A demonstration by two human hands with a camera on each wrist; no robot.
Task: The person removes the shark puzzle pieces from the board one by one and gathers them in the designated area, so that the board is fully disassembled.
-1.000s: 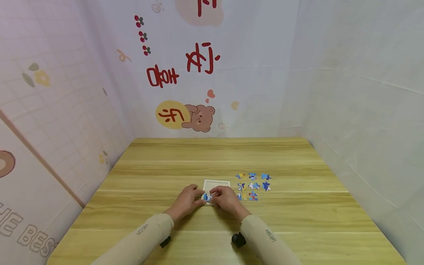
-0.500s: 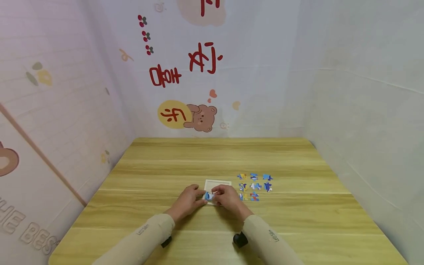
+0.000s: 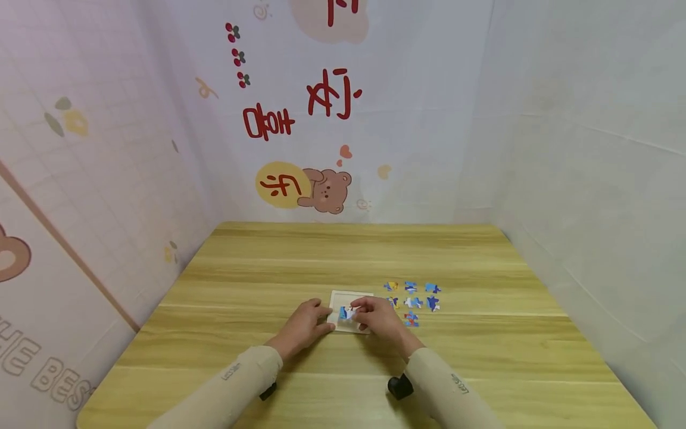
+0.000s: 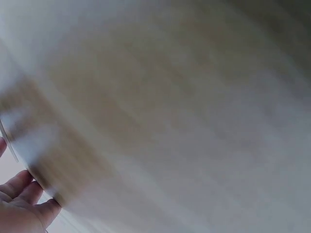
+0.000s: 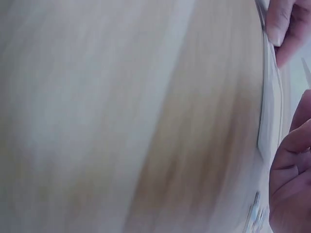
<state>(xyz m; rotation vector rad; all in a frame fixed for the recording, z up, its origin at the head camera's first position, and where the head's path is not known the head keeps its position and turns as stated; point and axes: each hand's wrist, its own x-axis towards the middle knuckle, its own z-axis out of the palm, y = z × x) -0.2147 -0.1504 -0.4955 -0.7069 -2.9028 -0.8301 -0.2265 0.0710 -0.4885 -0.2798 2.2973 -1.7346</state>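
Observation:
A small white puzzle tray [image 3: 352, 293] lies on the table in the head view. My left hand [image 3: 304, 322] holds its left edge, with thumb and fingers at the near left corner; the left wrist view shows these fingers [image 4: 33, 191] at the rim. Over the tray, my right hand [image 3: 377, 316] pinches a blue and white jigsaw piece [image 3: 345, 312] between thumb and fingers, and the piece looks tilted. In the right wrist view the curled right fingers [image 5: 294, 160] show at the right edge, but the piece is hidden there.
Right of the tray, several loose jigsaw pieces [image 3: 411, 302] lie in rough rows on the wooden table [image 3: 268, 262]. The right hand covers part of the nearest ones. Printed cloth walls [image 3: 418, 119] stand at the back and both sides.
My right hand has moved back and to the right, lifting the jigsaw piece from the tray's near left corner toward its middle. The left hand stays at the tray's edge.

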